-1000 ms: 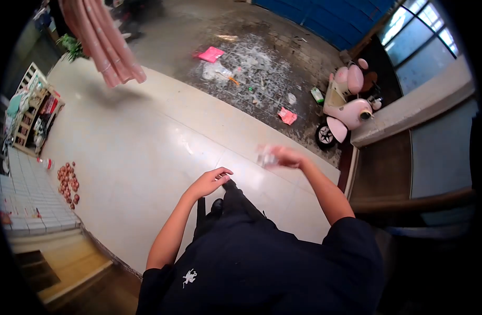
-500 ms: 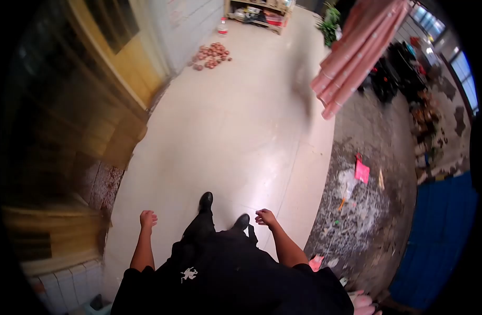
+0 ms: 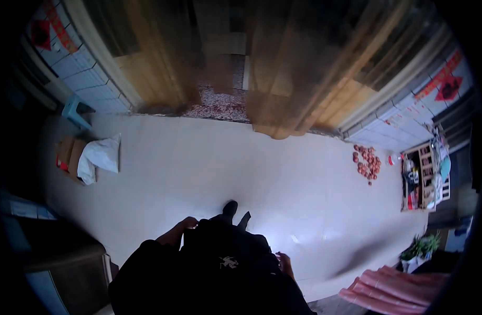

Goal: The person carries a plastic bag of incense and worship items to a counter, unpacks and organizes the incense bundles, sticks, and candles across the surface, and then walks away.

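Note:
My left hand (image 3: pixel 189 223) hangs beside the front of my black shirt (image 3: pixel 225 278), its fingers loosely bent and nothing visible in them. On the other side, my right hand (image 3: pixel 284 259) is low against the shirt's edge, partly hidden by it. Its visible fingers are loose, and I make out no object there. Below me, a black shoe (image 3: pixel 230 208) points forward on the pale tiled floor (image 3: pixel 209 157).
Ahead, sheer yellowish curtains (image 3: pixel 283 79) hang in a doorway. Round reddish-brown produce (image 3: pixel 368 164) lies at right, near a wooden rack (image 3: pixel 422 178). A cardboard box (image 3: pixel 70 155), white sack (image 3: pixel 105 153) and blue stool (image 3: pixel 76 111) stand left. Pink cloth (image 3: pixel 393 289) hangs lower right.
My view has turned left, so the curtained doorway now lies ahead, and the produce and rack have shifted right. Both hands have drawn in closer to my body.

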Demonstrator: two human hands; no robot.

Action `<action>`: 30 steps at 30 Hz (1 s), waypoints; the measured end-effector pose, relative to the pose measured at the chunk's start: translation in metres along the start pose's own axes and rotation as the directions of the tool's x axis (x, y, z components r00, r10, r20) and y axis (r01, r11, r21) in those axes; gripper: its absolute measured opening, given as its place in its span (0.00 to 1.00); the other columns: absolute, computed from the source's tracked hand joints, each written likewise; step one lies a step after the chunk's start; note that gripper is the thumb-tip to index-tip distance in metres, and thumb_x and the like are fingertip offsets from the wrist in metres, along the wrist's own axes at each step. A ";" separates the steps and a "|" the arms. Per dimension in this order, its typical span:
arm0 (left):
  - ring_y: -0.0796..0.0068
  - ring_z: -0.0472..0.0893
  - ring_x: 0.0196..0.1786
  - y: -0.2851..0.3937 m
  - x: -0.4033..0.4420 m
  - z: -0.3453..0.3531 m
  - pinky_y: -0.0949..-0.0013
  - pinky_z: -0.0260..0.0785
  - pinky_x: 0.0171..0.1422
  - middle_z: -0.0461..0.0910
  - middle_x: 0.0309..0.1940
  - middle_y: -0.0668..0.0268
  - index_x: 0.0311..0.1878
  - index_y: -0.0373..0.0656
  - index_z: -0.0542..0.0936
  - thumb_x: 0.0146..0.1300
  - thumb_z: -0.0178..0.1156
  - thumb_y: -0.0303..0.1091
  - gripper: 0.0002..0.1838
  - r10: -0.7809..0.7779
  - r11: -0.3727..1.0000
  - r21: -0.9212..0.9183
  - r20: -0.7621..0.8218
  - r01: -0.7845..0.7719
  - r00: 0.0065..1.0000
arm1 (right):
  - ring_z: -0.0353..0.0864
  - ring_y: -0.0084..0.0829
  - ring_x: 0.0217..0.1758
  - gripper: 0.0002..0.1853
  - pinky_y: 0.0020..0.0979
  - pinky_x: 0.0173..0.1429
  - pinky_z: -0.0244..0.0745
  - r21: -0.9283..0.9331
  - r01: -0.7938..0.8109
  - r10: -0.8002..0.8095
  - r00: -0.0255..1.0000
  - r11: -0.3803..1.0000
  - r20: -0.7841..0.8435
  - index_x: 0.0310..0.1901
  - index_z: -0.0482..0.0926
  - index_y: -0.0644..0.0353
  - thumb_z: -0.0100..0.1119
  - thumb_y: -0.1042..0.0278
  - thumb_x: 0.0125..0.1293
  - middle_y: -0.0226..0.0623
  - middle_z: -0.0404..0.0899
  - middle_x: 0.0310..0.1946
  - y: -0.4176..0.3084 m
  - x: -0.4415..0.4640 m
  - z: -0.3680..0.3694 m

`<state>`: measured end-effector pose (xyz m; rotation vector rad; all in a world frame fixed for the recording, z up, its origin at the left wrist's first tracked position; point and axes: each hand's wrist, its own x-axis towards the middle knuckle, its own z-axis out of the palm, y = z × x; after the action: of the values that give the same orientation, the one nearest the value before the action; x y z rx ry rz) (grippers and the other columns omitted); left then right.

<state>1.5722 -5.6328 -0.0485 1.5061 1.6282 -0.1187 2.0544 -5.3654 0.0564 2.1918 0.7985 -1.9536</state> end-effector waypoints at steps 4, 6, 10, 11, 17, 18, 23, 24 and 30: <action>0.66 0.85 0.39 -0.012 0.047 -0.086 0.56 0.79 0.41 0.85 0.40 0.63 0.49 0.49 0.83 0.71 0.52 0.45 0.15 -0.563 0.089 -0.963 0.161 0.253 0.811 | 0.83 0.31 0.33 0.13 0.32 0.36 0.80 -0.463 0.192 -0.129 0.978 0.865 0.165 0.50 0.77 0.56 0.59 0.59 0.70 0.41 0.84 0.34 -0.036 0.031 0.028; 0.73 0.84 0.30 0.002 0.063 -0.158 0.67 0.77 0.32 0.84 0.31 0.65 0.45 0.44 0.83 0.67 0.54 0.43 0.14 -0.609 0.188 -0.977 -0.039 0.097 0.792 | 0.83 0.30 0.32 0.13 0.31 0.35 0.80 -0.554 0.272 -0.172 0.959 0.787 0.227 0.50 0.77 0.56 0.59 0.60 0.70 0.41 0.84 0.33 -0.079 0.057 0.033; 0.71 0.86 0.35 0.010 0.113 -0.262 0.67 0.78 0.37 0.86 0.35 0.62 0.44 0.40 0.83 0.68 0.53 0.41 0.15 -0.534 0.252 -0.966 -0.181 -0.048 0.826 | 0.83 0.29 0.30 0.13 0.30 0.32 0.79 -0.583 0.382 -0.212 0.917 0.717 0.339 0.50 0.78 0.57 0.60 0.60 0.70 0.41 0.84 0.31 -0.205 0.115 0.051; 0.70 0.86 0.36 0.019 0.118 -0.294 0.67 0.79 0.41 0.86 0.36 0.61 0.44 0.39 0.83 0.69 0.53 0.39 0.15 -0.536 0.288 -0.957 -0.195 -0.039 0.822 | 0.83 0.29 0.30 0.13 0.30 0.31 0.78 -0.541 0.391 -0.219 0.909 0.745 0.356 0.50 0.78 0.57 0.60 0.61 0.70 0.40 0.84 0.31 -0.246 0.132 0.060; 0.70 0.86 0.41 0.031 0.165 -0.380 0.64 0.80 0.47 0.87 0.38 0.61 0.41 0.38 0.84 0.69 0.53 0.33 0.12 -0.501 0.482 -0.862 -0.418 -0.157 0.758 | 0.82 0.28 0.26 0.15 0.29 0.30 0.77 -0.448 0.501 -0.306 0.845 0.741 0.439 0.52 0.76 0.55 0.60 0.59 0.69 0.38 0.84 0.31 -0.520 0.157 0.157; 0.70 0.86 0.41 0.023 0.173 -0.389 0.64 0.80 0.47 0.87 0.38 0.62 0.41 0.39 0.85 0.69 0.54 0.33 0.12 -0.496 0.492 -0.851 -0.447 -0.183 0.744 | 0.83 0.28 0.28 0.15 0.30 0.32 0.78 -0.450 0.570 -0.317 0.793 0.687 0.520 0.52 0.76 0.55 0.60 0.56 0.71 0.38 0.85 0.33 -0.566 0.154 0.185; 0.69 0.86 0.43 0.045 0.172 -0.466 0.62 0.77 0.51 0.87 0.38 0.60 0.42 0.41 0.85 0.67 0.63 0.37 0.09 -0.624 0.545 -0.812 -0.558 -0.208 0.547 | 0.82 0.23 0.39 0.13 0.26 0.44 0.78 -0.133 0.972 -0.345 0.195 0.195 0.918 0.54 0.78 0.60 0.58 0.61 0.75 0.33 0.84 0.38 -0.756 0.043 0.347; 0.70 0.86 0.42 0.044 0.176 -0.473 0.63 0.77 0.50 0.87 0.37 0.61 0.41 0.41 0.85 0.67 0.64 0.37 0.09 -0.647 0.546 -0.807 -0.576 -0.225 0.499 | 0.81 0.22 0.43 0.15 0.25 0.49 0.77 -0.080 0.985 -0.261 0.118 0.153 0.958 0.56 0.78 0.62 0.58 0.62 0.75 0.34 0.83 0.41 -0.782 0.001 0.377; 0.80 0.83 0.36 0.010 0.183 -0.618 0.71 0.74 0.42 0.85 0.29 0.67 0.33 0.41 0.82 0.65 0.71 0.34 0.09 -0.640 0.494 -0.755 -0.651 -0.430 0.408 | 0.81 0.23 0.51 0.17 0.26 0.58 0.76 0.108 0.989 0.053 -0.114 0.101 0.992 0.63 0.75 0.61 0.55 0.65 0.77 0.32 0.81 0.53 -0.870 -0.137 0.525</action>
<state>1.2798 -5.1196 0.2101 0.4506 2.0590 1.6016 1.1945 -4.8757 0.3268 -0.4701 2.0897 -1.7361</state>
